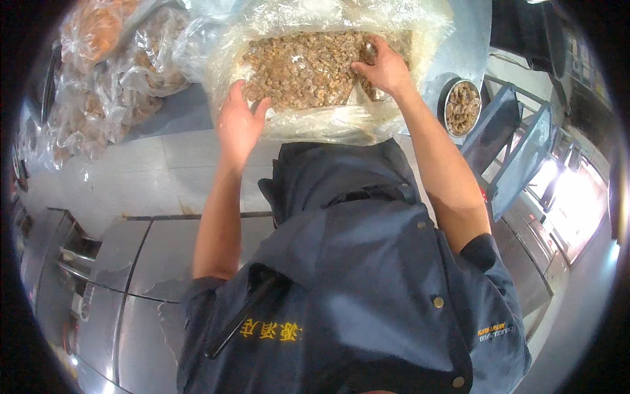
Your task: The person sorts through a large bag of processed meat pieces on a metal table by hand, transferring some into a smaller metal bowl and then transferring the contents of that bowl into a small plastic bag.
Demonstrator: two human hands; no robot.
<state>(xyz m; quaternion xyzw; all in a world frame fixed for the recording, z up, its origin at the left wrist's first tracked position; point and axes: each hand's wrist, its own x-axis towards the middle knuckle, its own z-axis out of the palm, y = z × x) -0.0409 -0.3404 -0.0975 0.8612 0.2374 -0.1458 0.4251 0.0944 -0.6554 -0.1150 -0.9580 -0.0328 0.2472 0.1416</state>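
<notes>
Before me lies a plastic-lined container (pixel 320 129), its clear liner folded out over the rim. Small brown food pieces (pixel 305 74) fill it, perhaps cooked meat; the kind is not certain. My left hand (pixel 241 120) rests at the container's near left corner, thumb and fingers apart, beside the pieces. My right hand (pixel 386 69) reaches over the right part, fingertips at the pieces, thumb spread from the index finger; whether it pinches any piece is hidden. A fold of plastic lies among the pieces just below it.
Knotted clear plastic bags of food (pixel 157 54) crowd the left of the metal table (pixel 172 115), one with orange contents (pixel 96 32). A round metal bowl (pixel 462 108) of similar pieces stands at the right edge. Blue-grey metal panels (pixel 524 157) stand beyond it.
</notes>
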